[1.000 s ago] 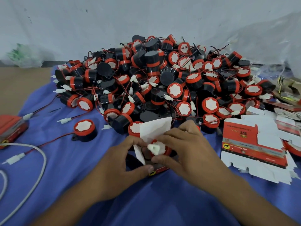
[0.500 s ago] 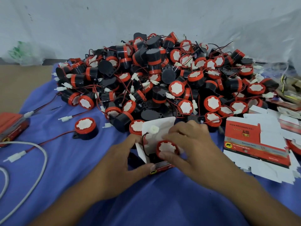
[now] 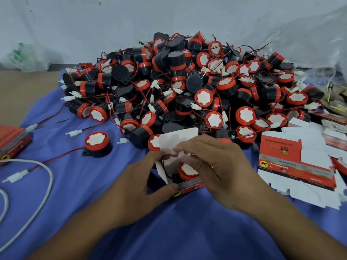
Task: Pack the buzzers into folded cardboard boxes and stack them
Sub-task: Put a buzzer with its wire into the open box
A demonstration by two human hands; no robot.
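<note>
buzzer (image 3: 187,172) in box (image 3: 190,185), under right grip (image 3: 216,166).

Just two bare arms in shot, really. The left hand (image 3: 139,186) and left forearm (image 3: 75,233) are on the near left, the right hand (image 3: 221,166) and right forearm (image 3: 293,228) on the near right. Both forearms are uncovered all the way to the near edge of the frame. Nails look short and plain, and the left thumbnail (image 3: 175,187) shows pretty clearly. Knuckles and tendon lines stand out on the back of the right hand. The right fingertips (image 3: 175,147) are a bit blurry.
</note>
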